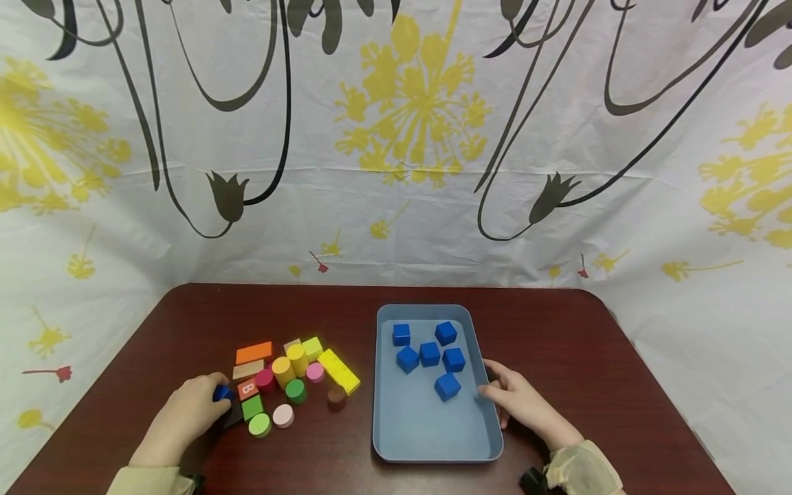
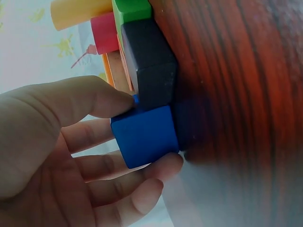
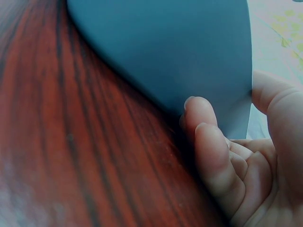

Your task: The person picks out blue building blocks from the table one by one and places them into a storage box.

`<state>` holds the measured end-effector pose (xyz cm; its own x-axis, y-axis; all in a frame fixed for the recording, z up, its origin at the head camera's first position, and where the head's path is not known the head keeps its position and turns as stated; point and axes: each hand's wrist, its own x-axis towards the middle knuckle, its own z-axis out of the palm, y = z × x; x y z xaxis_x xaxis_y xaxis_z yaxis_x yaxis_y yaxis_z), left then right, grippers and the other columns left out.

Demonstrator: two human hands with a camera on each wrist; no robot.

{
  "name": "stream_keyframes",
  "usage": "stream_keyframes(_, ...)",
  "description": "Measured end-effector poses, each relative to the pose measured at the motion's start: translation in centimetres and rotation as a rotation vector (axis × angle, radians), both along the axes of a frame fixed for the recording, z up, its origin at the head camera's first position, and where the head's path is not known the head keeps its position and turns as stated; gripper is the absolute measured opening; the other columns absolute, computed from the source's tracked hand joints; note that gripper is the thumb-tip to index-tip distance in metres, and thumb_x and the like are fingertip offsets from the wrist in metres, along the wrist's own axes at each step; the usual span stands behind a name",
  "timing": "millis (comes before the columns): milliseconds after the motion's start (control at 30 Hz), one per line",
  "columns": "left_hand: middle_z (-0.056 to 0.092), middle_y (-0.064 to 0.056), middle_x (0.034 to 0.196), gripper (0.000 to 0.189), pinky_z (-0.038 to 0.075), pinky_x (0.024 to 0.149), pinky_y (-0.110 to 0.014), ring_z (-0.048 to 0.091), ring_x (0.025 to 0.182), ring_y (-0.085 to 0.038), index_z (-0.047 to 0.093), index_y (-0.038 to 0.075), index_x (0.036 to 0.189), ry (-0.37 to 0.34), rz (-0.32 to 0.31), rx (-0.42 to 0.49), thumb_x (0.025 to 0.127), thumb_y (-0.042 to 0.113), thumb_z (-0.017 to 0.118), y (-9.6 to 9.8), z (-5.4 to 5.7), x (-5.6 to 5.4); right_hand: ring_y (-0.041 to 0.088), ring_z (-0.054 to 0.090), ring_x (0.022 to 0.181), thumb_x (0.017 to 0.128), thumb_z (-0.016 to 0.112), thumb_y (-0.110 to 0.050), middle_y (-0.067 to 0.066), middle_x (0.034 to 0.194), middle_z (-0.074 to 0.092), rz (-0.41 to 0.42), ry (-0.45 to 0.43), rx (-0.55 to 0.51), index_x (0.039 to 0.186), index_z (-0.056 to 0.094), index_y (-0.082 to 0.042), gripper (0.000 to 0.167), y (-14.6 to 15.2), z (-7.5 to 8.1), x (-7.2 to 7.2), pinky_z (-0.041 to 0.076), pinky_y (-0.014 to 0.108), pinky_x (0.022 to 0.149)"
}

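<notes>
At the left end of a group of blocks, my left hand (image 1: 190, 412) holds a blue cube (image 2: 147, 137) between thumb and fingers. In the left wrist view the cube sits against a black block (image 2: 156, 71), close to the tabletop. My right hand (image 1: 522, 400) grips the right side of a blue-grey tray (image 1: 436, 440). Its thumb is at the rim, and curled fingers press the outer wall (image 3: 165, 56) in the right wrist view. Several blue cubes (image 1: 447, 386) lie apart from one another inside the tray, mostly toward its far half.
Right of my left hand lie an orange block (image 1: 254, 353), yellow cylinders (image 1: 283, 372), a long yellow block (image 1: 339, 372), a green cube (image 1: 252, 407), a brown cylinder (image 1: 337, 397) and other coloured pieces. The dark wooden table (image 1: 557, 330) meets a patterned sheet (image 1: 433, 227) behind and at both sides.
</notes>
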<state>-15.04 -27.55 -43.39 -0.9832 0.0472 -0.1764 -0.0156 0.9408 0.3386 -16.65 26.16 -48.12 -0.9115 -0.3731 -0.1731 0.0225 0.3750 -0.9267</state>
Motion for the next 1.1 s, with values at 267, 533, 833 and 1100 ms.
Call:
stream_keyframes(267, 0.063, -0.020, 0.091, 0.029, 0.051, 0.072, -0.055, 0.058, 0.078, -0.029, 0.061, -0.009, 0.102, -0.005, -0.001, 0.000, 0.083, 0.012, 0.069, -0.2, 0.4, 0.0, 0.016, 0.052, 0.040, 0.098, 0.055, -0.015, 0.016, 0.075, 0.066, 0.001, -0.013, -0.030, 0.149, 0.020, 0.008, 0.066, 0.0, 0.1, 0.2, 0.049, 0.039, 0.041)
stream_keyframes(533, 0.064, -0.019, 0.093, 0.027, 0.051, 0.071, -0.054, 0.058, 0.078, -0.028, 0.062, -0.007, 0.102, 0.001, 0.005, 0.004, 0.083, 0.011, 0.068, -0.3, 1.2, 0.2, 0.016, 0.050, 0.039, 0.096, 0.057, -0.014, 0.015, 0.071, 0.064, -0.003, 0.014, -0.024, 0.148, 0.023, 0.007, 0.065, -0.1, 0.1, 0.2, 0.049, 0.040, 0.040)
stream_keyframes(833, 0.063, -0.019, 0.092, 0.028, 0.052, 0.067, -0.051, 0.055, 0.074, -0.026, 0.062, -0.007, 0.102, 0.033, -0.001, 0.012, 0.083, 0.013, 0.068, 0.1, 2.2, 0.3, 0.016, 0.050, 0.039, 0.096, 0.057, -0.014, 0.016, 0.073, 0.066, -0.002, 0.022, -0.017, 0.148, 0.023, 0.007, 0.066, -0.1, 0.2, 0.2, 0.049, 0.040, 0.040)
stream_keyframes(1100, 0.062, -0.014, 0.088, 0.027, 0.048, 0.059, -0.042, 0.051, 0.069, -0.024, 0.062, -0.006, 0.101, 0.067, -0.001, 0.019, 0.081, 0.012, 0.065, 0.7, 3.3, 0.4, 0.017, 0.051, 0.039, 0.097, 0.056, -0.014, 0.016, 0.073, 0.065, -0.002, 0.012, -0.025, 0.148, 0.023, 0.007, 0.065, -0.1, 0.2, 0.2, 0.049, 0.040, 0.040)
